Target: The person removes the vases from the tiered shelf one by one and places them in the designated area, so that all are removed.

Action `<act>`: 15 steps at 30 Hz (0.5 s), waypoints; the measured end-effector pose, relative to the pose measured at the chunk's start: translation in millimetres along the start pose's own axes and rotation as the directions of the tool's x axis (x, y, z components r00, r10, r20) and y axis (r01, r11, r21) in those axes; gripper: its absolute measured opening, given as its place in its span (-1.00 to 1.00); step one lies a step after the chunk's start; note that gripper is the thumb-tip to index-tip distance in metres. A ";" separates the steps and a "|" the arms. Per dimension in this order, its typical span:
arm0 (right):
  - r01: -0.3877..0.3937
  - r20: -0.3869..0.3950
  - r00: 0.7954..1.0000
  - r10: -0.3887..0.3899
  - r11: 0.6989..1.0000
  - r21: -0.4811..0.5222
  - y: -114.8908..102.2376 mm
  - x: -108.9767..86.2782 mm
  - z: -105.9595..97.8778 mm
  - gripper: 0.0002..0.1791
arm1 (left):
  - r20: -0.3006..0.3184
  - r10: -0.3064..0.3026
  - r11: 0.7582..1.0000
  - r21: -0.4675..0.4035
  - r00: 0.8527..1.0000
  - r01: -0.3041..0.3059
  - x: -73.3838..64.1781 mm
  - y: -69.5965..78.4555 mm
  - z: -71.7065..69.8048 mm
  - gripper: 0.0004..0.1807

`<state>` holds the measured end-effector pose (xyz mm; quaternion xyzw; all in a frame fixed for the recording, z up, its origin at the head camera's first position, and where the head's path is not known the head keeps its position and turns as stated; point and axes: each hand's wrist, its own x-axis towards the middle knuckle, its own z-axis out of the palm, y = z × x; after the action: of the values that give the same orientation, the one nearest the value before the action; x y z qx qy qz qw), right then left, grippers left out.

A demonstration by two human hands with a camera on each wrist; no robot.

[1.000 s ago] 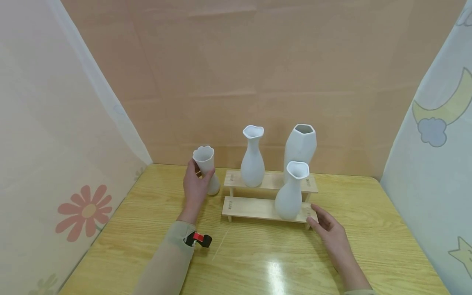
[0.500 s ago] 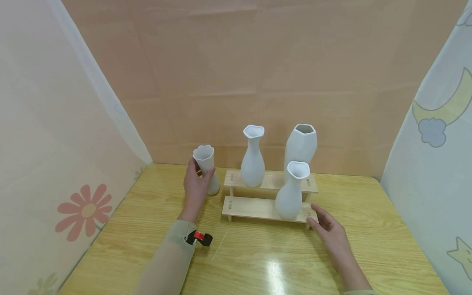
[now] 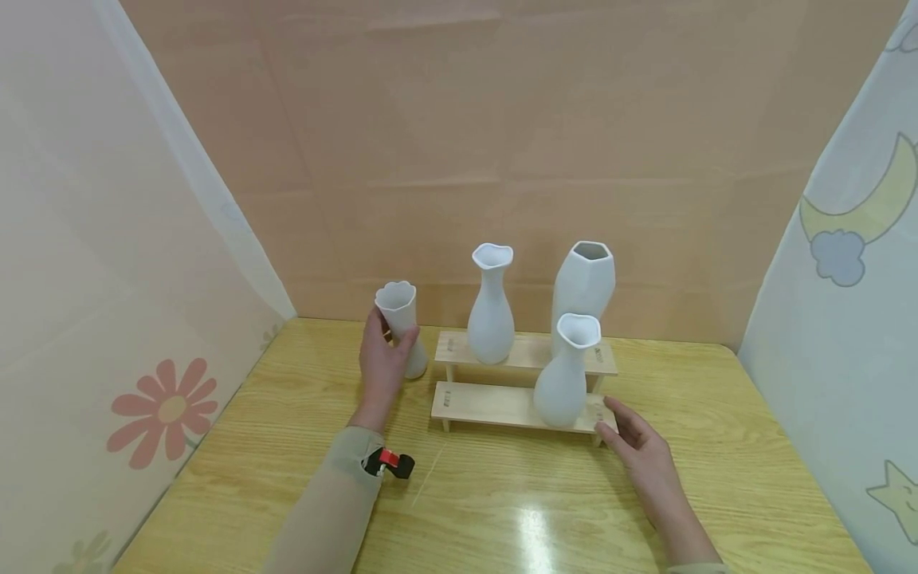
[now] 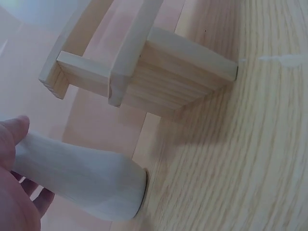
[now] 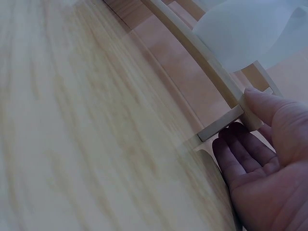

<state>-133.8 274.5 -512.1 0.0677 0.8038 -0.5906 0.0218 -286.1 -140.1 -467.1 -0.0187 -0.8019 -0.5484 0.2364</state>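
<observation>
A white vase with a scalloped rim point(image 3: 397, 299) stands upright left of the two-tier wooden stand point(image 3: 480, 402). My left hand point(image 3: 382, 359) grips it, fingers round the far side and thumb on the near side. In the left wrist view the vase's base point(image 4: 122, 187) is at the tabletop. My right hand point(image 3: 644, 454) holds the right end of the lower shelf. The right wrist view shows the thumb on the shelf end point(image 5: 248, 113) and curled fingers below it. A narrow-necked white vase point(image 3: 562, 391) sits on the lower shelf near that hand.
On the upper shelf stand a flared-neck white vase point(image 3: 492, 319) at left and a tall faceted white vase point(image 3: 586, 279) at right. The wooden table point(image 3: 459, 510) ends at a peach backdrop point(image 3: 502, 119). Patterned cloth walls point(image 3: 839, 335) close off both sides.
The scalloped vase and my left hand have shifted only very slightly. The right hand, the stand and the other vases look the same.
</observation>
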 end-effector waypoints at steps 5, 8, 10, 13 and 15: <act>-0.004 0.002 1.000 0.004 1.000 -0.001 0.0 -0.5 0.7 -0.10 | -0.021 -0.001 1.000 -0.014 1.000 0.001 -5.0 7.2 -4.1 0.02; 0.001 -0.003 1.000 -0.001 1.000 0.003 -0.3 -0.4 0.8 -0.11 | -0.045 0.006 1.000 -0.012 0.999 -0.007 -7.5 13.2 -6.9 0.07; 0.006 -0.005 1.000 -0.006 1.000 0.002 0.1 -0.1 0.5 -0.11 | -0.065 0.015 1.000 -0.008 0.998 -0.016 -9.2 17.7 -9.2 0.07; 0.009 -0.004 1.000 -0.009 1.000 0.002 0.8 0.5 -0.2 -0.12 | -0.100 0.028 1.000 -0.005 0.995 -0.028 -12.5 26.7 -13.7 0.07; 0.011 -0.002 1.000 -0.011 1.000 0.002 1.2 0.9 -0.6 -0.12 | -0.118 0.029 1.000 -0.003 0.993 -0.030 -15.0 34.2 -16.9 0.08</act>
<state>-134.5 275.5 -513.2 0.0640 0.8036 -0.5915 0.0178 -256.7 -138.0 -438.4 0.0012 -0.7848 -0.5470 0.2913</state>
